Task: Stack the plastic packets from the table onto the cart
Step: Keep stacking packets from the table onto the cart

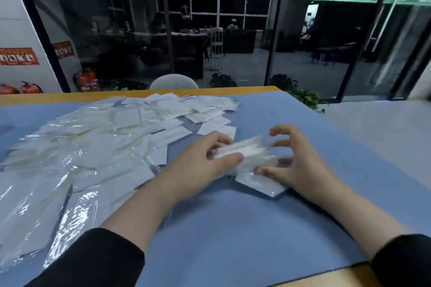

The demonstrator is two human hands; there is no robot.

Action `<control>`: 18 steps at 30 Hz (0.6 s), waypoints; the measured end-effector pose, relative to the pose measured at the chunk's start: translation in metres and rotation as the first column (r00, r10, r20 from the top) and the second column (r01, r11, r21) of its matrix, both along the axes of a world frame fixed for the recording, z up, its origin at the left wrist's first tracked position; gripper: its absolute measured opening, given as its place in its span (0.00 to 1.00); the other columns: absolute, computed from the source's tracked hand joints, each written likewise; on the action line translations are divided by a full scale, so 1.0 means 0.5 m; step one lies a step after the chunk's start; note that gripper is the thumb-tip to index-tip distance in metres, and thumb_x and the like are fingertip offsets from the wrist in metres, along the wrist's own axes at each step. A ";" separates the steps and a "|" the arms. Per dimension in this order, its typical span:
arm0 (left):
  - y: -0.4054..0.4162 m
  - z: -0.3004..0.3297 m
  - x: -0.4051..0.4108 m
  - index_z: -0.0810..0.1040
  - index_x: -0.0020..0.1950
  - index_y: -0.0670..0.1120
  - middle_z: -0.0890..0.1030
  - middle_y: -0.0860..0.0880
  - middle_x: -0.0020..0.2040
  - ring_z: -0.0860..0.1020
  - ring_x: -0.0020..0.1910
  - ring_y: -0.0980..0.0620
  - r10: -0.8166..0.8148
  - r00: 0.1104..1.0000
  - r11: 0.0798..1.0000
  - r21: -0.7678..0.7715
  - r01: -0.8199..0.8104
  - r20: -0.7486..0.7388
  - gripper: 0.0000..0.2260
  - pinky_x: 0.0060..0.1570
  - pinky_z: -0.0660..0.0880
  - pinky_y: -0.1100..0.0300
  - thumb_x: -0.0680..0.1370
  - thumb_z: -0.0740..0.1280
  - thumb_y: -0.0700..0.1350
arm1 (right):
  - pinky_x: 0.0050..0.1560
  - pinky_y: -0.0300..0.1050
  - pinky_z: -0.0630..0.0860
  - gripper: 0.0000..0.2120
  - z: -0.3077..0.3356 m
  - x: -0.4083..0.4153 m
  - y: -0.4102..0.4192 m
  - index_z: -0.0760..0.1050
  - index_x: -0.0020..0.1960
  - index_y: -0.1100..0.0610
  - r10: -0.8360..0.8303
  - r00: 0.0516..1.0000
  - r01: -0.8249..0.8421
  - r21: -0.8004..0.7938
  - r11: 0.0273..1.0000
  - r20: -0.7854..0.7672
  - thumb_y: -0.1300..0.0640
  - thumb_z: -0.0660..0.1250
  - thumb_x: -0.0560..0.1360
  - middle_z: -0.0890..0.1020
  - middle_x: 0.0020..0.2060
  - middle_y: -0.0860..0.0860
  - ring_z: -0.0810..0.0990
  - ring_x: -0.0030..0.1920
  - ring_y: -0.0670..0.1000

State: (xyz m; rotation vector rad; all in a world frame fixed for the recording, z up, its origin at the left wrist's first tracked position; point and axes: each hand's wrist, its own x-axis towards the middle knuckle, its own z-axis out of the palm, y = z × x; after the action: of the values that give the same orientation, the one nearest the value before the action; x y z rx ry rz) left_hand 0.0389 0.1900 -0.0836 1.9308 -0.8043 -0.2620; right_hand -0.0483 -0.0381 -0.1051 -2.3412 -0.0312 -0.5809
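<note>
Dark glass walls stand behind the bench [349, 170], whose blue mat runs from its far wooden edge to the near one. A wide heap of packets [93, 147] covers the left half and far middle. To the right of it, both hands work on a small bundle [251, 154] lying on the mat. The left hand [198, 165] pinches the bundle's left end, thumb on top. The right hand [298, 165] hovers over the other end with fingers curled and spread, thumb pressing a lower packet; the blur leaves me unsure whether it grips.

I judge this the gathering step: squaring a few packets into a bundle before carrying them off. No cart is in view, so the next move likely calls for a firm two-handed hold and a turn away.

The mat near and right of the hands is open; the bench's right edge lies well apart.
</note>
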 end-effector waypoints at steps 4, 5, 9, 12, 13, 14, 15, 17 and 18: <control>-0.012 -0.018 -0.007 0.75 0.55 0.60 0.81 0.63 0.50 0.79 0.47 0.63 -0.016 0.993 0.996 0.091 0.006 0.115 0.16 0.48 0.73 0.68 0.73 0.77 0.50 | 0.53 0.45 0.79 0.37 -0.005 0.004 0.008 0.63 0.62 0.26 -0.026 0.999 0.026 -0.006 1.000 0.021 0.28 0.72 0.56 0.76 0.53 0.37 0.80 0.47 0.41; -0.012 -0.017 -0.007 0.75 0.54 0.60 0.80 0.64 0.49 0.78 0.45 0.63 -0.001 0.990 0.996 0.093 -0.013 0.140 0.14 0.45 0.72 0.69 0.74 0.76 0.49 | 0.51 0.42 0.78 0.36 -0.004 0.004 0.011 0.63 0.61 0.26 -0.033 0.999 0.033 -0.005 0.999 0.019 0.28 0.72 0.56 0.76 0.53 0.37 0.79 0.46 0.39; 0.002 -0.020 0.014 0.76 0.51 0.57 0.78 0.66 0.41 0.75 0.37 0.63 0.096 0.979 0.994 0.039 -0.105 0.177 0.09 0.36 0.68 0.70 0.76 0.73 0.46 | 0.53 0.37 0.73 0.37 -0.009 -0.001 -0.004 0.61 0.61 0.23 0.001 0.999 0.000 0.018 1.000 -0.046 0.30 0.74 0.57 0.74 0.56 0.35 0.77 0.52 0.38; 0.009 -0.023 0.028 0.78 0.50 0.58 0.78 0.63 0.38 0.74 0.37 0.60 0.158 0.978 0.987 -0.010 -0.158 0.138 0.09 0.37 0.68 0.68 0.76 0.74 0.47 | 0.56 0.40 0.76 0.37 -0.011 -0.009 -0.029 0.63 0.63 0.25 0.034 0.993 -0.027 0.064 0.998 -0.114 0.37 0.78 0.61 0.74 0.59 0.38 0.79 0.48 0.42; 0.011 -0.024 0.031 0.78 0.51 0.58 0.78 0.62 0.38 0.74 0.37 0.58 0.165 0.980 0.986 -0.022 -0.164 0.110 0.09 0.37 0.69 0.67 0.76 0.74 0.46 | 0.54 0.38 0.76 0.35 -0.013 -0.009 -0.034 0.64 0.63 0.26 0.032 0.992 -0.027 0.043 0.999 -0.121 0.39 0.79 0.63 0.74 0.57 0.40 0.79 0.46 0.43; 0.011 -0.022 0.032 0.78 0.51 0.59 0.78 0.60 0.39 0.75 0.38 0.56 0.159 0.984 0.987 -0.023 -0.157 0.083 0.10 0.38 0.70 0.66 0.76 0.74 0.46 | 0.53 0.35 0.74 0.32 -0.015 -0.008 -0.036 0.66 0.63 0.26 0.024 0.994 -0.023 0.011 1.000 -0.105 0.40 0.79 0.65 0.74 0.55 0.40 0.78 0.46 0.42; 0.011 -0.023 0.032 0.78 0.52 0.60 0.79 0.59 0.42 0.76 0.40 0.55 0.139 0.988 0.990 -0.013 -0.138 0.069 0.11 0.40 0.71 0.65 0.76 0.74 0.46 | 0.51 0.33 0.71 0.30 -0.016 -0.006 -0.034 0.68 0.61 0.27 0.011 0.997 -0.012 -0.011 1.000 -0.079 0.42 0.79 0.66 0.75 0.52 0.39 0.77 0.47 0.40; 0.006 -0.023 0.026 0.78 0.54 0.60 0.80 0.59 0.46 0.77 0.43 0.59 0.088 0.994 0.996 0.013 -0.089 0.071 0.12 0.44 0.73 0.65 0.76 0.74 0.45 | 0.51 0.28 0.69 0.27 -0.018 0.002 -0.028 0.69 0.58 0.28 -0.009 1.000 0.009 -0.003 1.000 -0.017 0.45 0.79 0.68 0.75 0.51 0.37 0.75 0.52 0.37; 0.001 -0.022 0.019 0.78 0.55 0.59 0.80 0.62 0.45 0.76 0.42 0.64 0.067 0.996 0.998 0.005 -0.068 0.064 0.12 0.44 0.72 0.69 0.77 0.74 0.45 | 0.52 0.28 0.69 0.27 -0.020 0.007 -0.025 0.68 0.59 0.29 -0.015 1.000 0.015 0.009 1.000 0.018 0.47 0.79 0.68 0.74 0.52 0.38 0.74 0.54 0.37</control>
State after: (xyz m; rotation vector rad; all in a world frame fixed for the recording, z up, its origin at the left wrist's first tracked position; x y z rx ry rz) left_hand 0.0483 0.1905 -0.0947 1.9780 -0.7794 -0.1630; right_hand -0.0450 -0.0504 -0.1149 -2.3299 -0.0196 -0.6080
